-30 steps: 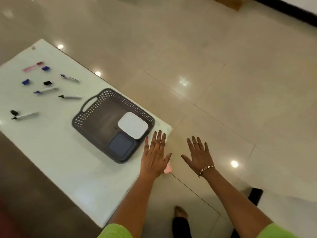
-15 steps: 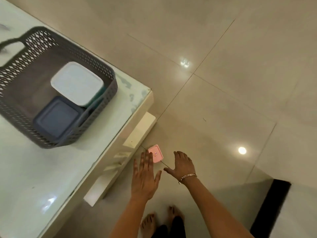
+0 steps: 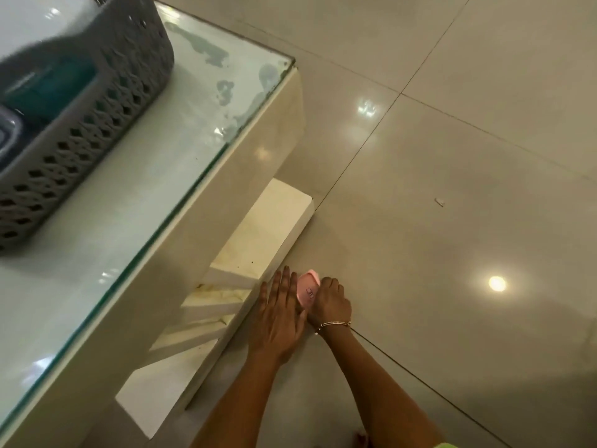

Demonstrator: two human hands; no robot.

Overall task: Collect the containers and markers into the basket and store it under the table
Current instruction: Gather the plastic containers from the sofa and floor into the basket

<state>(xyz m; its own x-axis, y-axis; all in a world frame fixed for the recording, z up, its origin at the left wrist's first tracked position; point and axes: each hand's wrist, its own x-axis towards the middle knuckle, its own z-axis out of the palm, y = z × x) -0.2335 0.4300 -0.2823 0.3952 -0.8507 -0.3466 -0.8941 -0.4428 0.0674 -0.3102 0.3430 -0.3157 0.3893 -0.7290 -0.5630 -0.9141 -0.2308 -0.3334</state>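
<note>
A small pink container (image 3: 307,287) lies on the floor beside the table's white base. My right hand (image 3: 331,302) curls over its right side and grips it. Flat against the container's left side is my left hand (image 3: 279,318), fingers straight and apart. The grey lattice basket (image 3: 97,118) stands on the glass-topped table (image 3: 113,253) at the upper left, blurred. Inside it I see a teal container (image 3: 48,88) and the edge of a dark blue lid (image 3: 8,130). No markers are in view.
The table's base is a stack of white stepped slabs (image 3: 268,227) right next to my hands. The table corner (image 3: 290,64) overhangs above them. Glossy beige floor tiles (image 3: 452,189) spread to the right.
The view has dropped and closed in on the floor by the table's corner. Both hands have come down to the pink container, and my right hand has closed over it.
</note>
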